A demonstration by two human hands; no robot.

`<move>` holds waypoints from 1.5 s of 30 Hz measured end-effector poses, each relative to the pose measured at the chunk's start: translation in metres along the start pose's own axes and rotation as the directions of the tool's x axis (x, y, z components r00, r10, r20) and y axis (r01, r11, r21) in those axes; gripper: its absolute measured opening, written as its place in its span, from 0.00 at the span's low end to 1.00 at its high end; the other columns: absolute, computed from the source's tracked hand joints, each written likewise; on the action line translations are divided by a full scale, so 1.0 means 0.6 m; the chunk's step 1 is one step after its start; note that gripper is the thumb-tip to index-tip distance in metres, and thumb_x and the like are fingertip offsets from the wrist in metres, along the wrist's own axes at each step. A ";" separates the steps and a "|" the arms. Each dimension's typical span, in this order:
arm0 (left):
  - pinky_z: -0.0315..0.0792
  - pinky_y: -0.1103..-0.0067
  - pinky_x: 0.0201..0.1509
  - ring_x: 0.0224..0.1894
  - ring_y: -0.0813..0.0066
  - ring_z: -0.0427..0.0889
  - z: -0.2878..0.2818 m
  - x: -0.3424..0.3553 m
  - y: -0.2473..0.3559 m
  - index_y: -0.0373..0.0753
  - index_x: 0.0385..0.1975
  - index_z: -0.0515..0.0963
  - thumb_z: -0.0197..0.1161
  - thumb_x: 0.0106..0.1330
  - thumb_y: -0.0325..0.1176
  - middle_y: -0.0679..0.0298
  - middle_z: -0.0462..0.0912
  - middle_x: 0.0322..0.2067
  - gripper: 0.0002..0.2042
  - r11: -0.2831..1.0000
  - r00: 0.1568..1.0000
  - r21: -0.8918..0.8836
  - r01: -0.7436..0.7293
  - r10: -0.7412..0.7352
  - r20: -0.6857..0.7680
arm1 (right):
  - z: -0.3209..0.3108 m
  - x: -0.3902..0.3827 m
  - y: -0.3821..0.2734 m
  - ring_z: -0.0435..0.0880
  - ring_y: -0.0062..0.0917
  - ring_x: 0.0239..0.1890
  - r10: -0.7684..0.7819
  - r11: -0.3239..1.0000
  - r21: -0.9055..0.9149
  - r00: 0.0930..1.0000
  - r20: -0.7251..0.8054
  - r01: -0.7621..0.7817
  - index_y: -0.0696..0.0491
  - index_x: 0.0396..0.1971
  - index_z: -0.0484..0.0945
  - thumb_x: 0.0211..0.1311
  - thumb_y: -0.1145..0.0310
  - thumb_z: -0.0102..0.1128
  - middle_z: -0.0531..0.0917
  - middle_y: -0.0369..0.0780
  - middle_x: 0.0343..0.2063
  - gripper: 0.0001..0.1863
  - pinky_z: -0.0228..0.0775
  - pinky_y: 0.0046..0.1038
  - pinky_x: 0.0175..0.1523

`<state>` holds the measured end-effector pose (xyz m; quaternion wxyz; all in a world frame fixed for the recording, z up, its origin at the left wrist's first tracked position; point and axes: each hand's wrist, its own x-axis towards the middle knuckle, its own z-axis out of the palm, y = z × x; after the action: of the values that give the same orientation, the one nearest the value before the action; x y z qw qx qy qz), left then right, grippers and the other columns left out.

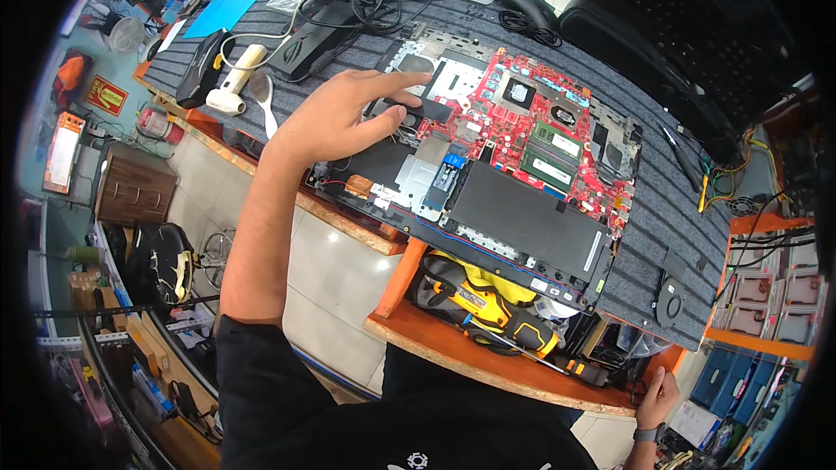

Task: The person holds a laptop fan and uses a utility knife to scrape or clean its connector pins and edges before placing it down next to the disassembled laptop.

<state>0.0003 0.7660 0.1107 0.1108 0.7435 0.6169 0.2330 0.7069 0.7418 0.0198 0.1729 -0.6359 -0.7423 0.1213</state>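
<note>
An opened laptop (522, 200) lies on the grey striped mat, its red circuit board (501, 135), two green memory sticks (550, 157) and flat black battery (522, 213) exposed. Over its left part reaches my left hand (361, 113), palm down. Its index finger stretches out above the metal frame, while the thumb and other fingertips come down at a small flat black piece (431, 111) beside the board. My right hand (659, 399), a watch on the wrist, is down at the lower right. Its fingers curl at the right end of the open wooden drawer (488, 370); the fingertips are partly hidden.
Yellow-and-black power tools (488, 305) lie in the drawer. Left of the laptop are a brush (264, 100), a pale-handled tool (237, 78) and a black box (318, 42) with coiled cables. Behind stands a monitor (662, 26); pliers (685, 161) and a loose fan part (670, 292) lie right.
</note>
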 end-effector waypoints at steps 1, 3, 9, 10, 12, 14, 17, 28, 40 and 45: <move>0.69 0.62 0.67 0.56 0.54 0.84 0.001 -0.001 -0.002 0.40 0.71 0.75 0.57 0.69 0.39 0.59 0.91 0.51 0.29 1.000 1.000 0.008 -0.002 0.002 -0.004 | 0.002 -0.001 0.008 0.64 0.30 0.21 -0.003 1.000 0.003 1.000 -0.002 0.003 0.62 0.21 0.67 0.83 0.62 0.53 0.68 0.43 0.17 0.27 0.53 0.38 0.29; 0.67 0.63 0.67 0.56 0.56 0.83 0.006 -0.007 0.003 0.39 0.71 0.74 0.54 0.70 0.41 0.60 0.91 0.51 0.30 0.998 0.998 -0.028 -0.054 0.054 -0.021 | 0.004 0.000 0.008 0.64 0.30 0.21 -0.014 1.000 0.007 1.000 -0.010 0.014 0.62 0.21 0.67 0.83 0.62 0.53 0.68 0.43 0.17 0.27 0.53 0.38 0.29; 0.62 0.67 0.62 0.44 0.64 0.76 0.022 -0.018 0.069 0.38 0.75 0.71 0.51 0.64 0.45 0.61 0.92 0.50 0.37 0.967 0.978 -0.222 -0.124 0.157 0.140 | 0.002 -0.001 -0.003 0.64 0.29 0.21 -0.001 1.000 0.011 1.000 -0.019 0.002 0.62 0.21 0.66 0.84 0.61 0.52 0.68 0.43 0.17 0.27 0.53 0.38 0.29; 0.62 0.67 0.61 0.43 0.64 0.75 0.022 -0.017 0.077 0.38 0.75 0.70 0.50 0.64 0.45 0.61 0.92 0.50 0.37 0.970 0.974 -0.212 -0.119 0.155 0.165 | 0.002 -0.002 -0.004 0.64 0.29 0.21 0.005 1.000 0.020 1.000 -0.018 -0.004 0.62 0.21 0.67 0.84 0.61 0.52 0.68 0.43 0.17 0.27 0.53 0.38 0.29; 0.62 0.67 0.62 0.44 0.64 0.75 0.021 -0.017 0.080 0.38 0.76 0.69 0.49 0.66 0.46 0.61 0.91 0.51 0.37 0.976 0.966 -0.192 -0.101 0.142 0.216 | 0.003 -0.001 -0.004 0.64 0.29 0.21 0.001 1.000 0.030 1.000 -0.013 -0.001 0.62 0.21 0.67 0.84 0.61 0.52 0.68 0.43 0.17 0.27 0.53 0.38 0.29; 0.62 0.66 0.64 0.46 0.63 0.75 0.017 -0.018 0.068 0.38 0.77 0.67 0.48 0.67 0.48 0.61 0.90 0.54 0.37 0.974 0.974 -0.212 -0.077 0.119 0.192 | 0.002 0.000 -0.002 0.65 0.28 0.21 -0.010 1.000 0.020 1.000 -0.012 0.010 0.62 0.21 0.67 0.84 0.61 0.52 0.68 0.43 0.17 0.27 0.53 0.38 0.29; 0.61 0.65 0.70 0.53 0.60 0.77 0.008 -0.021 0.039 0.39 0.79 0.63 0.44 0.73 0.49 0.60 0.86 0.60 0.35 0.989 0.998 -0.150 0.005 0.006 0.068 | 0.003 0.002 0.000 0.65 0.28 0.21 -0.029 1.000 0.009 0.999 -0.019 0.029 0.62 0.22 0.67 0.83 0.62 0.52 0.67 0.43 0.17 0.26 0.53 0.38 0.29; 0.61 0.66 0.62 0.47 0.62 0.76 0.012 -0.033 0.059 0.36 0.77 0.66 0.42 0.73 0.52 0.60 0.89 0.54 0.36 0.971 0.985 -0.220 -0.094 0.123 0.122 | 0.002 0.000 -0.004 0.67 0.30 0.19 -0.035 0.999 -0.008 0.999 -0.020 0.035 0.61 0.21 0.67 0.84 0.62 0.51 0.69 0.43 0.17 0.26 0.54 0.38 0.28; 0.61 0.64 0.69 0.55 0.58 0.74 0.020 -0.020 0.010 0.36 0.77 0.66 0.41 0.74 0.57 0.52 0.84 0.63 0.38 0.971 0.986 -0.200 0.127 -0.145 -0.077 | 0.000 0.005 -0.013 0.60 0.26 0.22 -0.051 0.999 0.015 0.997 -0.050 0.052 0.61 0.22 0.64 0.84 0.63 0.52 0.64 0.41 0.17 0.26 0.52 0.36 0.30; 0.62 0.66 0.66 0.53 0.59 0.74 0.023 -0.023 0.010 0.36 0.76 0.67 0.41 0.73 0.57 0.54 0.85 0.62 0.39 0.994 0.996 -0.081 0.067 -0.072 -0.052 | 0.001 0.002 -0.012 0.60 0.26 0.22 -0.030 0.999 0.029 0.999 -0.032 0.031 0.61 0.22 0.65 0.84 0.64 0.52 0.64 0.41 0.17 0.26 0.52 0.36 0.30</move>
<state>0.0102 0.7531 0.0988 0.1315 0.7100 0.6355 0.2736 0.6998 0.7417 0.0222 0.1959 -0.6235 -0.7474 0.1195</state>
